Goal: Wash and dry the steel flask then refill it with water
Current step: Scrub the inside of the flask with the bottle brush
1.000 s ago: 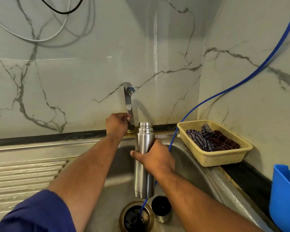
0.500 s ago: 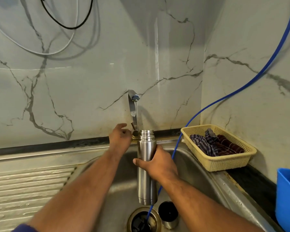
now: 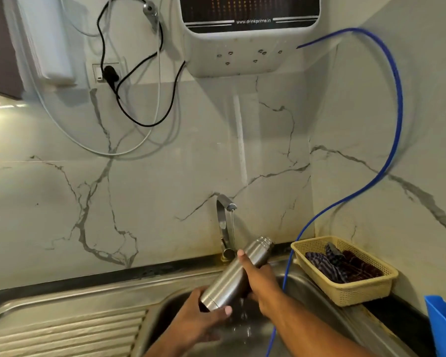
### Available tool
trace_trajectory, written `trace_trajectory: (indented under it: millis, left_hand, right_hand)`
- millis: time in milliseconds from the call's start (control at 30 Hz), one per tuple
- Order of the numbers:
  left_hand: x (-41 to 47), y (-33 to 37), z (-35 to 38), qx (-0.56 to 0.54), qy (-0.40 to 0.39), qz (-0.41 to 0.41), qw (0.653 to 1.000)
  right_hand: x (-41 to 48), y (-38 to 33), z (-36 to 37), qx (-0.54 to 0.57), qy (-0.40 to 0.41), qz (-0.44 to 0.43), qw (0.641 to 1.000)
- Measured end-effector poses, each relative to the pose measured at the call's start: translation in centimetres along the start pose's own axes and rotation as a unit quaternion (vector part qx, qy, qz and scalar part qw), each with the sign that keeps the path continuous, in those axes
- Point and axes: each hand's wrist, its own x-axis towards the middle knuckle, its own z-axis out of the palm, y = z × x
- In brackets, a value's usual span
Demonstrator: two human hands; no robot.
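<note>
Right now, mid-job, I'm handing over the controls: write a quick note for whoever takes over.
Hands: left hand grips the steel flask at its base; right hand grips its middle.
Flask: tilted, open mouth up-right, over the sink, under the running tap.
Done: cap off, rinsing started.
Left: finish washing, dry it, perhaps with the cloths in the yellow basket, then refill with water.

A home kitchen: steel sink (image 3: 70, 297), tap (image 3: 223, 220), wall-mounted water purifier (image 3: 242, 60).

Soft, dim light, warm glow far left, wide-angle bending at edges.
</note>
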Motion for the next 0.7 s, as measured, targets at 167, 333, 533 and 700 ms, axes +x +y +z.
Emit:
trace_trajectory:
  millis: [167, 333, 533, 700]
  left_hand:
    - [1.2, 1.5, 0.1, 0.019, 0.168, 0.137, 0.976]
    - [2.7, 4.9, 2.0, 0.028, 0.215, 0.236, 0.947]
    - [6.7, 6.4, 5.3, -0.073, 0.175, 0.221, 0.957]
    - [8.3, 4.8, 6.8, 0.047, 0.120, 0.241, 0.962]
  right_hand:
    - [0.2, 1.1, -0.2, 0.067, -0.016, 0.046, 0.997]
    - [0.4, 1.7, -0.9, -0.045, -0.007, 0.008, 0.999]
    - [1.2, 3.0, -3.6, -0.260, -0.045, 0.030, 0.964]
    - [1.6, 4.3, -2.9, -0.354, -0.059, 0.024, 0.933]
